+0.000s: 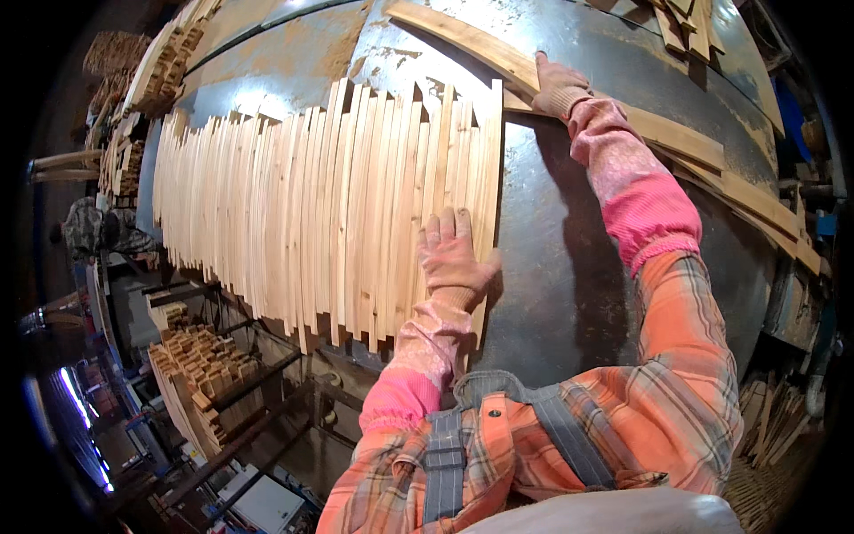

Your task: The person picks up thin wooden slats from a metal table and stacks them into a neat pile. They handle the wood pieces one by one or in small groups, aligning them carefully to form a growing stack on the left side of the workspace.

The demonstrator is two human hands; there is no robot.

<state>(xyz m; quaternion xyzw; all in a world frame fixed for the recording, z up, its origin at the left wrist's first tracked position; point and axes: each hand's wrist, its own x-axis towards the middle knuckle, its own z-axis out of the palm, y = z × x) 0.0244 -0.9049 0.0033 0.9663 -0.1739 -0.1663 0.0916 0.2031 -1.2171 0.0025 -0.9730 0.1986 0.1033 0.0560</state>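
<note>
My left hand (452, 265), in a dusty light glove with a knit cuff, lies flat with fingers spread on a row of thin pale wooden strips (294, 196). These strips lie side by side on a metal table (551, 267), their ends uneven. My right hand (560, 87), gloved too, reaches far out and grips a longer wooden board (476, 43) that lies slantwise to the right of the row. Some of its fingers are hidden.
More boards (765, 205) lie under and along the slanted one at the right. Short wood pieces (689, 27) lie at the far right. A rack with stacked strips (205, 365) stands at the lower left. Beyond the row's left end is a person in patterned clothing (107, 227).
</note>
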